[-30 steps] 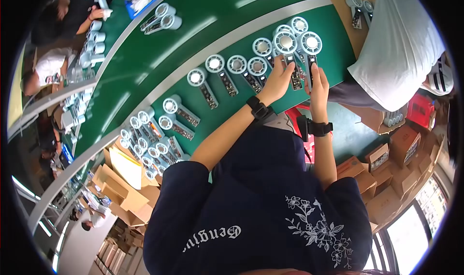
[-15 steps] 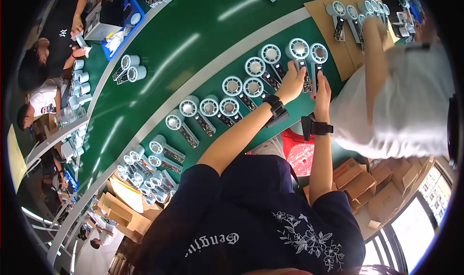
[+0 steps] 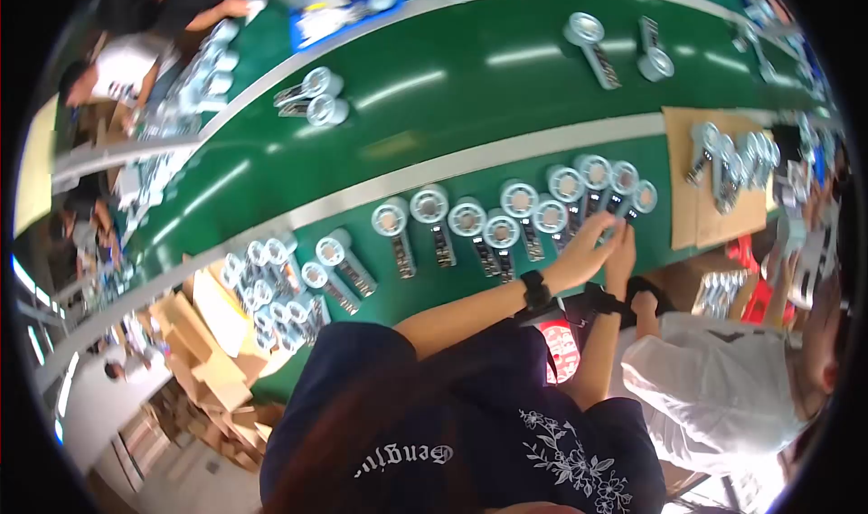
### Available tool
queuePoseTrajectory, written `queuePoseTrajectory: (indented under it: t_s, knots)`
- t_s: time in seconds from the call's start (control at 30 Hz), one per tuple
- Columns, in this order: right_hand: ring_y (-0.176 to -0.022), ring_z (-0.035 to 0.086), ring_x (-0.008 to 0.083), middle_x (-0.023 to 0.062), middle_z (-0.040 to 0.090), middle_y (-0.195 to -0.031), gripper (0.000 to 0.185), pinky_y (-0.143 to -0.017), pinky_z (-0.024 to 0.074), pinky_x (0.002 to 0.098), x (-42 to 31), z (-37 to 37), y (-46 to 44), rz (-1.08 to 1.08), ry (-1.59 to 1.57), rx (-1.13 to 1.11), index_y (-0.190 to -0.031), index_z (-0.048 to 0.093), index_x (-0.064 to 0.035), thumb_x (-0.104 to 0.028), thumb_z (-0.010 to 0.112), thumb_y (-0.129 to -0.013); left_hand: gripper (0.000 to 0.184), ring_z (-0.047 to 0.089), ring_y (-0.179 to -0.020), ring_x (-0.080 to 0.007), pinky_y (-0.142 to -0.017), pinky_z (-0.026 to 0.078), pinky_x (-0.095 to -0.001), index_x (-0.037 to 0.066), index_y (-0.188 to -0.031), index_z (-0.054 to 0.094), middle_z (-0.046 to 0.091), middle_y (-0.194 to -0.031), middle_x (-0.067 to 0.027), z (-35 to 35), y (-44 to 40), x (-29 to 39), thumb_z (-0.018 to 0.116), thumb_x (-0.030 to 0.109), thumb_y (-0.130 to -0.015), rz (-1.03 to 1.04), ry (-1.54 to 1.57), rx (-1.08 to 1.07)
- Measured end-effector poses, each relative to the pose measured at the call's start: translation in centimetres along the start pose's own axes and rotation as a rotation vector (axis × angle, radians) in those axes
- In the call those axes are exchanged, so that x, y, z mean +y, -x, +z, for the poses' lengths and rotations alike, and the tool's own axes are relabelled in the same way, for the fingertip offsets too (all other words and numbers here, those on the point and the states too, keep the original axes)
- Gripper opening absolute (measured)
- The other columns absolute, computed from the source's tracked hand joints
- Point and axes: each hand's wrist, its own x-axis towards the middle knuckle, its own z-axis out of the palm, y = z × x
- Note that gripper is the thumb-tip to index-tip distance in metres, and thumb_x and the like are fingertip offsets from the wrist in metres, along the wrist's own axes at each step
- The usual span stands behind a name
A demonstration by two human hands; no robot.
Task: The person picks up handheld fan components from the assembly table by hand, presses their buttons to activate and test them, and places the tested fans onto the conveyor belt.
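Caught with left hand (image 3: 583, 254) and right hand (image 3: 620, 257) close together at the handle of the end fan (image 3: 644, 198), rather than spread over two handles as half a second ago. Seen with fingers of both bent (too blurred to tell whether pinching the handle or merely touching it). Shown at the right end of a row of fans (image 3: 467, 216) along a green bench (image 3: 389, 301), beside flat cardboard (image 3: 714, 225) under more fans. Pictured with a co-worker (image 3: 701, 369) in white, pulled back from an earlier reach across the cardboard.
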Motion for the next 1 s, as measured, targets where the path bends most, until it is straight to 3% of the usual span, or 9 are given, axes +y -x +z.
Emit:
queuePoseTrajectory:
  t_s: [0.1, 0.3, 0.43, 0.53, 0.7, 0.8, 0.87, 0.93, 1.0]
  knots:
    - [-0.093, 0.058, 0.0374, 0.0223, 0.060, -0.100, 0.039, -0.074, 0.0438, 0.0440, 0.7, -1.4, -0.1, -0.133, 0.238, 0.047, -0.109, 0.056, -0.0003, -0.035, 0.046, -0.095, 0.030, 0.053, -0.114, -0.0223, -0.095, 0.041, -0.0315, 0.002, -0.122, 0.050, 0.055, -0.120, -0.0117, -8.5, 3.7, 4.7, 0.047, 0.012, -0.094, -0.023, 0.258, -0.222]
    - [-0.096, 0.059, 0.0367, 0.0215, 0.061, -0.104, 0.041, -0.080, 0.0457, 0.0411, -15.3, -4.5, 1.4, -0.052, 0.265, -0.351, -0.116, 0.056, -0.0019, -0.035, 0.049, -0.093, 0.021, 0.060, -0.095, -0.0258, -0.081, 0.047, -0.0335, 0.002, -0.108, 0.057, 0.062, -0.102, -0.0131, -29.0, 10.6, 9.5, 0.050, 0.013, -0.092, 0.106, -0.719, 0.393]
    - [-0.103, 0.055, 0.0379, 0.0222, 0.059, -0.111, 0.042, -0.089, 0.0436, 0.0398, -18.6, 0.3, -2.7, -0.210, 0.077, -0.319, -0.115, 0.056, 0.0009, -0.034, 0.050, -0.093, 0.019, 0.061, -0.091, -0.0203, -0.082, 0.047, -0.0304, 0.002, -0.107, 0.057, 0.062, -0.097, -0.0122, -37.2, 12.5, 6.3, 0.049, 0.011, -0.092, -0.011, -0.649, 0.614]
    - [-0.112, 0.049, 0.0386, 0.0211, 0.054, -0.121, 0.043, -0.095, 0.0407, 0.0414, -19.6, 5.4, -9.4, -0.507, 0.120, 0.013, -0.118, 0.053, 0.0019, -0.030, 0.057, -0.089, 0.024, 0.061, -0.095, -0.0178, -0.085, 0.046, -0.0295, 0.001, -0.112, 0.055, 0.063, -0.104, -0.0092, -37.7, 13.4, 4.8, 0.047, 0.015, -0.094, -0.100, -0.267, 0.561]
    - [-0.117, 0.046, 0.0387, 0.0186, 0.048, -0.129, 0.052, -0.095, 0.0409, 0.0455, -19.5, 10.9, -18.5, -0.481, 0.238, 0.305, -0.119, 0.052, -0.0009, -0.033, 0.064, -0.080, 0.027, 0.059, -0.096, -0.0168, -0.088, 0.044, -0.0284, 0.000, -0.113, 0.054, 0.062, -0.102, -0.0092, -34.0, 15.4, 3.4, 0.042, 0.018, -0.097, -0.120, -0.067, 0.583]
    - [-0.107, 0.054, 0.0366, 0.0202, 0.057, -0.116, 0.048, -0.087, 0.0453, 0.0445, -20.3, 11.8, -19.1, -0.240, 0.488, 0.092, -0.110, 0.055, 0.0010, -0.036, 0.063, -0.080, 0.028, 0.059, -0.097, -0.0177, -0.090, 0.044, -0.0291, -0.001, -0.113, 0.054, 0.062, -0.102, -0.0103, -31.7, 16.1, 3.7, 0.041, 0.020, -0.098, -0.141, 0.023, 0.602]
    - [-0.087, 0.062, 0.0346, 0.0206, 0.064, -0.089, 0.041, -0.074, 0.0482, 0.0418, -21.7, 11.8, -17.9, -0.277, 0.177, -0.168, -0.097, 0.056, 0.0018, -0.037, 0.061, -0.084, 0.030, 0.059, -0.097, -0.0182, -0.091, 0.044, -0.0300, -0.001, -0.112, 0.054, 0.061, -0.102, -0.0105, -30.2, 15.7, 4.5, 0.041, 0.022, -0.099, -0.151, 0.059, 0.603]
    - [-0.072, 0.063, 0.0336, 0.0194, 0.062, -0.074, 0.038, -0.065, 0.0481, 0.0393, -23.2, 11.8, -14.6, -0.291, 0.039, -0.151, -0.089, 0.054, 0.0026, -0.035, 0.059, -0.086, 0.030, 0.059, -0.097, -0.0181, -0.091, 0.044, -0.0299, -0.001, -0.113, 0.054, 0.061, -0.103, -0.0104, -28.8, 14.2, 5.0, 0.041, 0.022, -0.099, -0.146, 0.072, 0.552]
    - [-0.066, 0.062, 0.0337, 0.0192, 0.061, -0.072, 0.035, -0.059, 0.0473, 0.0393, -25.8, 9.5, -8.6, -0.233, -0.051, -0.330, -0.090, 0.053, 0.0024, -0.032, 0.059, -0.087, 0.030, 0.059, -0.097, -0.0179, -0.091, 0.044, -0.0297, -0.001, -0.115, 0.053, 0.061, -0.103, -0.0102, -27.3, 12.9, 5.6, 0.042, 0.022, -0.099, -0.145, 0.092, 0.492]
